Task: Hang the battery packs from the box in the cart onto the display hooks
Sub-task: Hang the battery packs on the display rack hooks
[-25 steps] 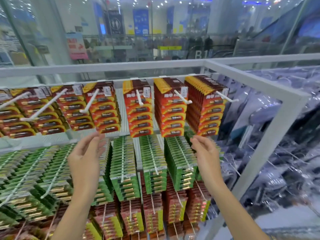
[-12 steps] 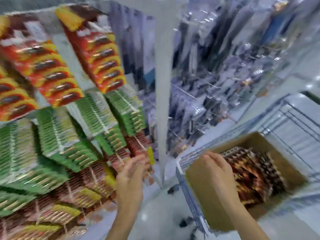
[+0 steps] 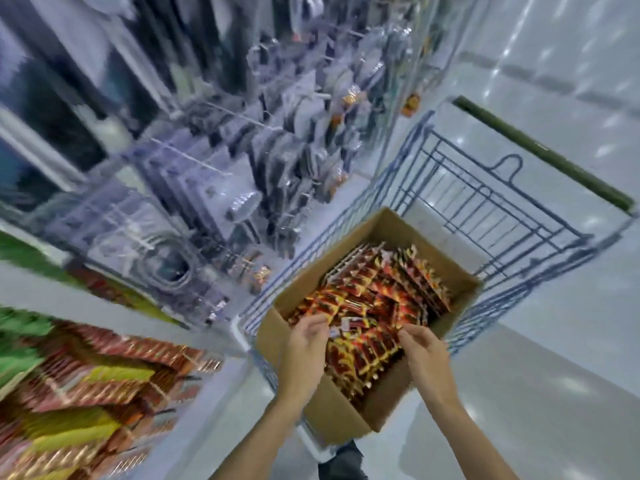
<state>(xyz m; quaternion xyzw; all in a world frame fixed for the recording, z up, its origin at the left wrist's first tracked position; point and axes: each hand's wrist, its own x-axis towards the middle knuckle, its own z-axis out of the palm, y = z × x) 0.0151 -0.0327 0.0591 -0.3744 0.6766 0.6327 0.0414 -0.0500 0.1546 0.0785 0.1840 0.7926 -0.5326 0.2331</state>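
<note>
No legible txt anywhere in frame. Red/yellow battery packs (image 3: 374,299) in the cardboard box (image 3: 346,407), centre-low: there's print on them, but too small & blurred to read. Hanging packs (image 3: 86,375) at lower left are motion-smeared, only red, yellow & green bands show. Small orange tags (image 3: 410,103) at upper centre-right, on the rack of clear packs (image 3: 277,140): marks on them can't be made out.

Blurred clear-packaged goods (image 3: 242,150) hang beside glossy floor (image 3: 554,341).
</note>
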